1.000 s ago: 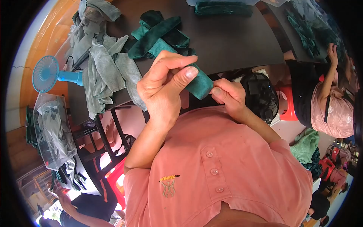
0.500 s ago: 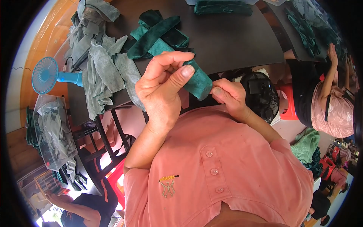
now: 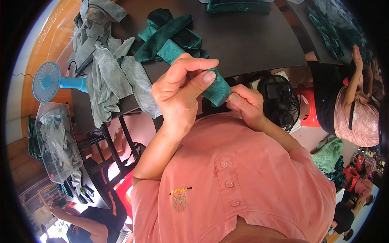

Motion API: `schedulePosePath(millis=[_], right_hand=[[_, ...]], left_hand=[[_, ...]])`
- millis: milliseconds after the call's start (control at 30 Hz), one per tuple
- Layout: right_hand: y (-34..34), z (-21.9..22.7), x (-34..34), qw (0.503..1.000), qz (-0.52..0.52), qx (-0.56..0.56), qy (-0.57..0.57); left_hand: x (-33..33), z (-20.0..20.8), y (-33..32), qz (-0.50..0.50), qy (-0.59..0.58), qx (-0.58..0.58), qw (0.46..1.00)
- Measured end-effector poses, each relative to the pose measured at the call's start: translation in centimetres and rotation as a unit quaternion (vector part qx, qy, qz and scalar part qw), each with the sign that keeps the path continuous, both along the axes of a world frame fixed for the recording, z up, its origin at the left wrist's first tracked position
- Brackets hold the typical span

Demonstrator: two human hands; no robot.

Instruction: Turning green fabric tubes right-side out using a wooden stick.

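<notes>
A dark green velvet strip [image 3: 216, 86] stretches from the table edge toward my chest. My left hand [image 3: 178, 95] pinches it between thumb and fingers near its upper part. My right hand [image 3: 245, 104] grips its lower end, fingers curled shut. Behind the strip, a heap of more green velvet strips [image 3: 170, 34] lies on the dark table [image 3: 251, 40].
A pile of grey-green cloth pieces [image 3: 107, 73] covers the table's left side, beside a small blue fan [image 3: 48, 83]. A clear bin of grey cloth [image 3: 56, 141] sits at lower left. A black fan [image 3: 279, 99] stands on the floor; another person [image 3: 348, 105] sits at right.
My left hand has shifted slightly right and its fingers have spread a little along the strip. My right hand keeps its grip on the lower end.
</notes>
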State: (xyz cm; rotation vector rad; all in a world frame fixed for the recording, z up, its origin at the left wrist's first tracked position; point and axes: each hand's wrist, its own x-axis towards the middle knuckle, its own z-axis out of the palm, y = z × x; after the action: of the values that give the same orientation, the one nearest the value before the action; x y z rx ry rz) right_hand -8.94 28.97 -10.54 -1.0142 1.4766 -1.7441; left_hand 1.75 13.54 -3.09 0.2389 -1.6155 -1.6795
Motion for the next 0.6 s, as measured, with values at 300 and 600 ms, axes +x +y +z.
schedulePosePath(millis=[300, 600], right_hand=[[0.04, 0.25, 0.24, 0.991, 0.057, 0.021, -0.121], [0.14, -0.05, 0.19, 0.975, 0.099, 0.032, -0.198]], left_hand=[[0.16, -0.11, -0.22, 0.000, -0.024, 0.042, 0.999], [-0.28, 0.39, 0.33, 0.072, -0.063, 0.028, 0.995]])
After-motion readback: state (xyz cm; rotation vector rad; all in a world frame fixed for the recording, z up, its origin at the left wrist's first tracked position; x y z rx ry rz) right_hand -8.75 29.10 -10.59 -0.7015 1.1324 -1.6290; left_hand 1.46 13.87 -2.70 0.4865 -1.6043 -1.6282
